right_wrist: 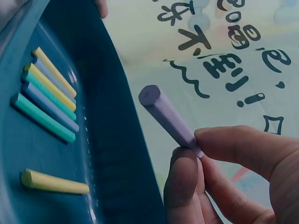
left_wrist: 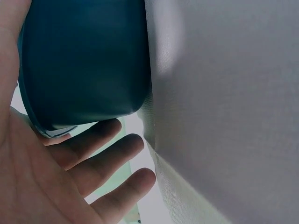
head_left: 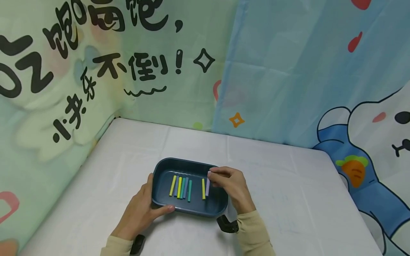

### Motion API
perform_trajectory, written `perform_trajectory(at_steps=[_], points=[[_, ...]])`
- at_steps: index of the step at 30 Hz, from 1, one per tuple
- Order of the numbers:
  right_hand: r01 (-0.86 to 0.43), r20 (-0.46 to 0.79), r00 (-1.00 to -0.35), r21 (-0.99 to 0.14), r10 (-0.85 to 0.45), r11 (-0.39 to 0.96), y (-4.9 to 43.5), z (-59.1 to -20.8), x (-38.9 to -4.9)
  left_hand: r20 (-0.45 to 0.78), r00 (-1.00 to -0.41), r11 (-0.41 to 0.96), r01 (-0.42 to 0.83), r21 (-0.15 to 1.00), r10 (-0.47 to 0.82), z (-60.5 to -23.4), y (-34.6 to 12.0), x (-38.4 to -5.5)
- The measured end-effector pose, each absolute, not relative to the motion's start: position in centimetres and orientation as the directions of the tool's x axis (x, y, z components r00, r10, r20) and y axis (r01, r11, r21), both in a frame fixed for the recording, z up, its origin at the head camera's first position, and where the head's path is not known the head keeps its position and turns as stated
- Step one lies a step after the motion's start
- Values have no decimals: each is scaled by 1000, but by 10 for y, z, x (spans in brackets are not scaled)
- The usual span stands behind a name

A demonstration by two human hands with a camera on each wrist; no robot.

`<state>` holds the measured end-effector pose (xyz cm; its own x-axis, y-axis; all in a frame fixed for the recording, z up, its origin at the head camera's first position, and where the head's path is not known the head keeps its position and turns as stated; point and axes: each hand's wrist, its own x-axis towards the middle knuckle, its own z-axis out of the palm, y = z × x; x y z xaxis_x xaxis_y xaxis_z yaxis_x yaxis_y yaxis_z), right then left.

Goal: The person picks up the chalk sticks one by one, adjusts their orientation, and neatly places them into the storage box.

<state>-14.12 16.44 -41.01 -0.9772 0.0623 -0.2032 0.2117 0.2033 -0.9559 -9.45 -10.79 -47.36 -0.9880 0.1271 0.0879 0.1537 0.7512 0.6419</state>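
A dark blue tray [head_left: 196,188] stands on the white table, with several yellow, green and blue chalk sticks [head_left: 180,187] side by side in its left half. My left hand [head_left: 137,209] holds its left near corner, thumb over the near rim and fingers along the left side. In the left wrist view, those fingers [left_wrist: 105,163] spread below the tray's outer wall. Between thumb and forefinger, my right hand [head_left: 232,183] pinches a purple chalk stick [right_wrist: 170,116] above the tray's right half. Just left of it, a lone yellow chalk stick [right_wrist: 56,182] lies on the tray floor.
The white tabletop [head_left: 282,192] extends around the tray. Printed cloth hangs behind the table and on its left, with black lettering [head_left: 141,67] and a cartoon animal [head_left: 378,142] at right. A black wrist device [head_left: 228,224] sits at the right sleeve cuff.
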Motion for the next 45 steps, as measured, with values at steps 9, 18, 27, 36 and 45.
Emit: perform_trajectory(at_steps=[9,18,27,36,45], points=[[221,-214,-975,-953,55,207,148,-414,-146,77,-989,752,147,643,128,-471,-107,-94],[221,-207,-975,-948,80,230,135,-426,-148,74,-988,754,149,639,133,-471,-107,-93],[277,-257,-960,-929,109,246,130,-436,-153,74,-987,755,157,637,142,-472,-107,-93],[279,-241,-959,-886,146,370,123,-441,-153,69,-987,750,154,644,144,-472,-108,-93],[235,-179,-971,-837,158,494,117,-445,-152,78,-987,747,160,645,144,-472,-108,-93]])
